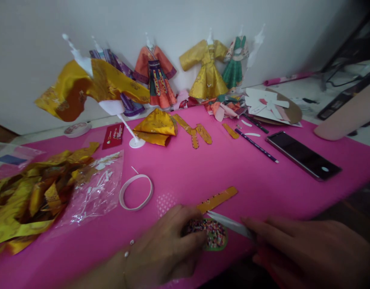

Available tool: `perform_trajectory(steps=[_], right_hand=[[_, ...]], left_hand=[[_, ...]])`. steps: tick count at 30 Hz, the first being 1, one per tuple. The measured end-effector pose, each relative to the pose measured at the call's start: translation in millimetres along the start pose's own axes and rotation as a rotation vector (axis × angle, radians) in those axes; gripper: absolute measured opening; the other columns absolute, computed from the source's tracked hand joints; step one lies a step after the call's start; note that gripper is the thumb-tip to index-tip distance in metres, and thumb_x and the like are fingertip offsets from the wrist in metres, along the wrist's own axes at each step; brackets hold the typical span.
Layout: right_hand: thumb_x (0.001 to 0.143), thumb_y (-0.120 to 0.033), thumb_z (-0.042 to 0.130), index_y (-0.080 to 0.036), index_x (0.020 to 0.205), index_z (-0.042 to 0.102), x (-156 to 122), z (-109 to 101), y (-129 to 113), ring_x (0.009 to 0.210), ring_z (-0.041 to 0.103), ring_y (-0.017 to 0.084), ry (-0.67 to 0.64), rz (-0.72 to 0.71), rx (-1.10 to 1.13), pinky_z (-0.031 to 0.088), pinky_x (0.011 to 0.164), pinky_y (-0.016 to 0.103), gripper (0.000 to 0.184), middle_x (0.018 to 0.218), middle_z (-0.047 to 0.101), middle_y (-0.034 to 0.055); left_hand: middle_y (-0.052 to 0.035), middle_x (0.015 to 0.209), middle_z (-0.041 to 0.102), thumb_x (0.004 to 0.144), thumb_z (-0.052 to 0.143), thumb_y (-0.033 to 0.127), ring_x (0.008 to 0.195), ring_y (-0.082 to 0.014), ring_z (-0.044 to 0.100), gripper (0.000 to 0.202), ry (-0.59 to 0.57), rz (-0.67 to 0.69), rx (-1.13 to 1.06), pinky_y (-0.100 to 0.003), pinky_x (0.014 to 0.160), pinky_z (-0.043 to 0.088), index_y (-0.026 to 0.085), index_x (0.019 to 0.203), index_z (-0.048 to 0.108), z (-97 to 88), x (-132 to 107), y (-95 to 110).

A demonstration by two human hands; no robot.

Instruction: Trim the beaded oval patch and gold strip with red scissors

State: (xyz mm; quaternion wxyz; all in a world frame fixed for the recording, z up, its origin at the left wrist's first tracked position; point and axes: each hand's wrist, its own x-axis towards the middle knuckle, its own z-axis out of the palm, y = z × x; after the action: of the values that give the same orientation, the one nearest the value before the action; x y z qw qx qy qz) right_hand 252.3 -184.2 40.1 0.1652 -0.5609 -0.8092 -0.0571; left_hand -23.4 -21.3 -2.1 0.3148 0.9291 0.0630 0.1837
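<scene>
Red card (113, 135), well beyond the fingers of the left hand (168, 241): white print, too small to read. Gold brocade strip (222, 197) juts just ahead of those curled fingers, near end hidden; whether they pinch it, cannot tell. Right hand (299, 243), fingers closed round red-handled scissors (233, 225), tips beside strip. Bead tray (217, 234) by left fingertips.

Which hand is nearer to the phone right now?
Right. The right hand is on the near side of the phone, apart from it; the left hand is farther off, to the phone's left and nearer the wearer.
</scene>
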Motion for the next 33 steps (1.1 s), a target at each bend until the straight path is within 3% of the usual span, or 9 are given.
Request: perform_trajectory(steps=[6, 11, 15, 18, 24, 29, 33], right_hand=[[0.105, -0.019, 0.047, -0.023, 0.134, 0.063, -6, 5, 2, 0.049, 0.068, 0.014, -0.051, 0.036, 0.094, 0.045, 0.04, 0.027, 0.033, 0.079, 0.076, -0.0063], [0.097, -0.018, 0.064, -0.029, 0.122, 0.07, -1, 9, -1, 0.075, 0.079, 0.016, -0.153, 0.293, 0.464, 0.06, 0.06, 0.021, 0.028, 0.102, 0.083, -0.0013], [0.082, -0.011, 0.072, -0.032, 0.127, 0.071, 15, 6, -9, 0.063, 0.075, 0.014, -0.037, 0.402, 0.624, 0.058, 0.054, 0.02, 0.05, 0.09, 0.081, -0.0051], [0.068, -0.005, 0.076, -0.036, 0.127, 0.069, 26, 8, -18, 0.073, 0.078, 0.015, 0.061, 0.363, 0.689, 0.063, 0.067, 0.023, 0.067, 0.096, 0.081, -0.0081], [0.079, -0.003, 0.069, -0.04, 0.134, 0.063, 28, 26, -27, 0.099, 0.081, 0.016, 0.151, 0.327, 0.788, 0.064, 0.087, 0.027, 0.066, 0.118, 0.082, -0.0065], [0.083, -0.001, 0.069, -0.04, 0.128, 0.068, 27, 31, -27, 0.091, 0.08, 0.014, 0.066, 0.342, 0.87, 0.062, 0.082, 0.024, 0.059, 0.112, 0.083, -0.0082], [0.087, -0.003, 0.068, -0.039, 0.13, 0.07, 28, 31, -27, 0.095, 0.079, 0.013, 0.029, 0.355, 0.915, 0.062, 0.083, 0.024, 0.056, 0.118, 0.083, -0.0074]], left_hand=[[-0.0152, 0.124, 0.073, 0.1, 0.06, 0.013, 0.099, -0.0274, 0.073, 0.045, 0.042, 0.077, 0.136, -0.036, 0.081, 0.064, 0.023, 0.144, 0.06, -2.9, 6, 8], [-0.0134, 0.123, 0.073, 0.104, 0.056, 0.01, 0.1, -0.0238, 0.074, 0.039, 0.054, 0.071, 0.205, -0.03, 0.082, 0.065, 0.021, 0.141, 0.055, -9.0, 9, 16], [-0.0112, 0.119, 0.073, 0.109, 0.054, 0.014, 0.101, -0.0223, 0.073, 0.028, 0.101, 0.092, 0.213, -0.029, 0.085, 0.066, 0.02, 0.136, 0.055, -6.7, 8, 18], [-0.0106, 0.121, 0.073, 0.111, 0.056, 0.018, 0.103, -0.0212, 0.073, 0.019, 0.129, 0.088, 0.185, -0.027, 0.087, 0.065, 0.02, 0.13, 0.057, -2.6, 6, 18], [-0.0094, 0.118, 0.075, 0.117, 0.054, 0.029, 0.102, -0.0192, 0.075, 0.015, 0.175, 0.103, 0.169, -0.025, 0.086, 0.064, 0.02, 0.128, 0.059, 3.6, 6, 22], [-0.0105, 0.119, 0.078, 0.12, 0.051, 0.032, 0.104, -0.0192, 0.076, 0.019, 0.206, 0.118, 0.152, -0.025, 0.088, 0.064, 0.019, 0.126, 0.062, 6.1, 9, 26], [-0.0102, 0.12, 0.079, 0.118, 0.051, 0.027, 0.099, -0.021, 0.078, 0.017, 0.19, 0.123, 0.217, -0.028, 0.083, 0.065, 0.02, 0.124, 0.066, 2.4, 11, 29]])
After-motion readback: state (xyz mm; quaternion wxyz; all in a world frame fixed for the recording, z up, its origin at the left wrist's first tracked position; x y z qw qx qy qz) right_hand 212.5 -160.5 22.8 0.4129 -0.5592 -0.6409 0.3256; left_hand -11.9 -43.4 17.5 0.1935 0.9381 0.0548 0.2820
